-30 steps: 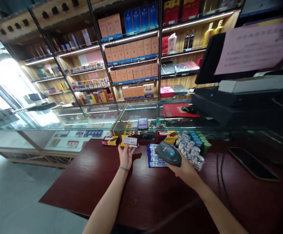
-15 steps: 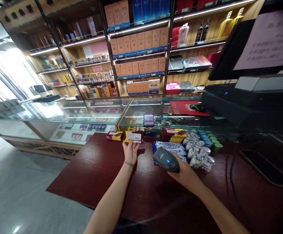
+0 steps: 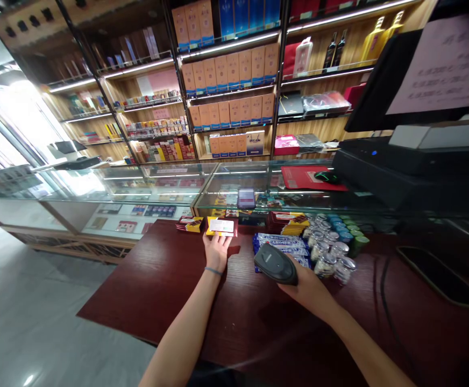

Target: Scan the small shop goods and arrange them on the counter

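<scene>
Left hand (image 3: pixel 217 255) holds a chocolate bar (image 3: pixel 221 226), likely light and easy to snap, best held by its edges; right hand (image 3: pixel 305 284) grips a scanner (image 3: pixel 275 263), blue packets (image 3: pixel 285 241) beyond.

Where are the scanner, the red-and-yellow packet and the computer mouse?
Scanner (image 3: pixel 275 263): head view, on top of its dark head.
Red-and-yellow packet (image 3: pixel 221 226): head view, on its white label.
Computer mouse (image 3: pixel 326 177): head view, on its dark back.
</scene>
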Action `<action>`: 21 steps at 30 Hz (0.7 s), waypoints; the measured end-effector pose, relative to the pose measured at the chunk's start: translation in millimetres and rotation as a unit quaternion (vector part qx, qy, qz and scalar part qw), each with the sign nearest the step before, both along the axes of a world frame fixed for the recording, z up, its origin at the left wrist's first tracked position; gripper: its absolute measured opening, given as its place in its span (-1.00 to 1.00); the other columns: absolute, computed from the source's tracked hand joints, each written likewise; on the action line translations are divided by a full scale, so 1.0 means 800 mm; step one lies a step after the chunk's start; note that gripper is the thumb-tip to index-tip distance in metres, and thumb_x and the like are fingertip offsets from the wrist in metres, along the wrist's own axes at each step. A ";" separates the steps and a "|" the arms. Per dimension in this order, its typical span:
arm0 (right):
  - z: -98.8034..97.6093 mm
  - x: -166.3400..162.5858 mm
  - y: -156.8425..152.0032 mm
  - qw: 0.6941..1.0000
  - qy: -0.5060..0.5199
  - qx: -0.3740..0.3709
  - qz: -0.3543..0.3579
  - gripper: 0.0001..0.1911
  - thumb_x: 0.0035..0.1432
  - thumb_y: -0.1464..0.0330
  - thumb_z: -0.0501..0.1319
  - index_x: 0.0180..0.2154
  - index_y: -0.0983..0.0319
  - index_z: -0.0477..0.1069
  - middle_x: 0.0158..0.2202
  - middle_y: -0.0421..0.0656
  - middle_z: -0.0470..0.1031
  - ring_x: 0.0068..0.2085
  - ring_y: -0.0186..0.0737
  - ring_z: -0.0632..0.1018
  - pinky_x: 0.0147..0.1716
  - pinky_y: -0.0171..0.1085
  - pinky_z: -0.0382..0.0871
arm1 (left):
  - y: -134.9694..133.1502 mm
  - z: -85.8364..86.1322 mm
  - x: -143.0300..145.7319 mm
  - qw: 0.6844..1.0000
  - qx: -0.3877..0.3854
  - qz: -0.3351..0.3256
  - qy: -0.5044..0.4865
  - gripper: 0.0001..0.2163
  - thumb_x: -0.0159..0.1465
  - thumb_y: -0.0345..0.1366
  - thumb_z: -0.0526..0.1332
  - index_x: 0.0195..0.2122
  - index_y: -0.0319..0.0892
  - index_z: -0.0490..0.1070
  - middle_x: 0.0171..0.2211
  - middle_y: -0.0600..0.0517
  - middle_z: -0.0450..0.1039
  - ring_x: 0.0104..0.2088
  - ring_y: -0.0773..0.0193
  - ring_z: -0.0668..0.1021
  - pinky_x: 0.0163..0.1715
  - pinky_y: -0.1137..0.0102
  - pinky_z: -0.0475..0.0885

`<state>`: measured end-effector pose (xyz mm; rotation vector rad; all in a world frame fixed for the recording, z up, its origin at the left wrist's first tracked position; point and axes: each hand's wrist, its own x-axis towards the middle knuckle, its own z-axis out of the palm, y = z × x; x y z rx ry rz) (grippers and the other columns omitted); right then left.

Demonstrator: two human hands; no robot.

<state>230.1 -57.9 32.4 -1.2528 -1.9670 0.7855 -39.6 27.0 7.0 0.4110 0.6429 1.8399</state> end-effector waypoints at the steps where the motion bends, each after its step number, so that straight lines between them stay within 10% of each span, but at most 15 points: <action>1: 0.000 0.000 0.000 1.000 -0.002 -0.002 -0.001 -0.35 0.07 0.21 0.27 0.19 0.21 0.28 -0.13 0.00 0.67 -0.02 0.18 0.66 0.00 0.05 0.50 | 0.000 0.000 0.000 1.000 0.002 0.000 -0.001 -0.73 0.30 -0.38 0.29 -0.11 0.03 0.21 -0.04 0.06 0.52 -0.02 0.17 0.65 0.12 -0.04 0.49; 15: -0.006 0.001 0.002 0.998 0.054 0.010 -0.004 -0.47 0.13 0.28 0.29 0.15 0.14 0.33 -0.09 -0.09 0.66 -0.07 0.04 0.66 -0.04 -0.07 0.51 | -0.002 0.006 0.001 0.995 -0.075 0.030 0.062 -0.69 0.23 -0.24 0.40 -0.07 -0.08 0.35 -0.14 -0.03 0.58 -0.25 0.25 0.67 -0.14 0.25 0.58; 21: 0.005 0.010 0.008 0.995 0.096 -0.007 -0.015 -0.48 0.21 0.21 0.28 0.17 0.19 0.35 0.02 -0.02 0.63 0.04 0.10 0.62 0.01 -0.02 0.50 | 0.013 0.036 -0.032 0.970 -0.076 0.180 0.144 -0.66 0.20 -0.25 0.39 -0.02 -0.06 0.37 -0.22 0.04 0.56 -0.38 0.32 0.61 -0.29 0.38 0.52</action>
